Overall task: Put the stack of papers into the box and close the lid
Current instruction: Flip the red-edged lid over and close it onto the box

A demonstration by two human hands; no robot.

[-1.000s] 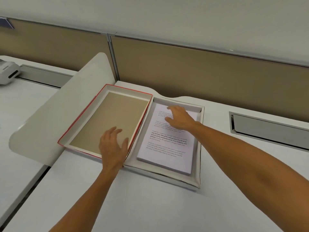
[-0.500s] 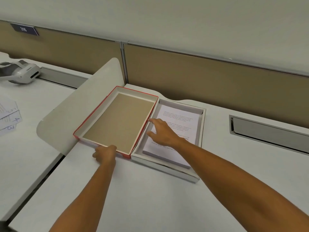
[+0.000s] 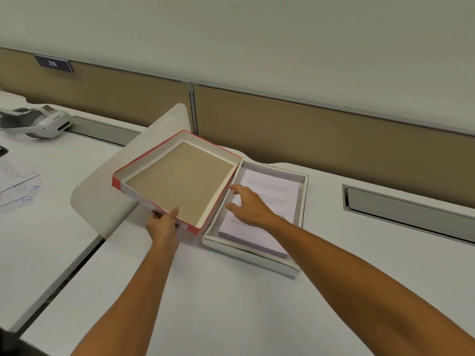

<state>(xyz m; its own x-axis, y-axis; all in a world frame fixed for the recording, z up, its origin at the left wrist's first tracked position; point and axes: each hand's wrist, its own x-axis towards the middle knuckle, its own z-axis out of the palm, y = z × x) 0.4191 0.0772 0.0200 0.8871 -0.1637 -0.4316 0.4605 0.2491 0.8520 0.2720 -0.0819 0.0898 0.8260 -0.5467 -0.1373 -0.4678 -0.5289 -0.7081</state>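
The white box (image 3: pixel 250 249) lies open on the desk with the stack of printed papers (image 3: pixel 272 191) flat inside it. Its red-edged lid (image 3: pixel 180 176), brown inside, lies inside-up just left of the box, its near edge raised off the desk. My left hand (image 3: pixel 163 226) grips that near edge, thumb on the inner rim. My right hand (image 3: pixel 248 205) hovers over the papers with fingers spread, reaching towards the lid's right side without touching it.
A curved white divider panel (image 3: pixel 102 188) stands left of the lid. Numbered paper sheets (image 3: pixel 19 186) and a white headset (image 3: pixel 43 122) lie on the neighbouring desk. A brown partition wall (image 3: pixel 308 134) runs behind. A cable slot (image 3: pixel 408 209) is right of the box.
My left hand took hold of the lid's near edge and lifted it. My right hand slid off the papers towards the lid. The camera view shifted left.
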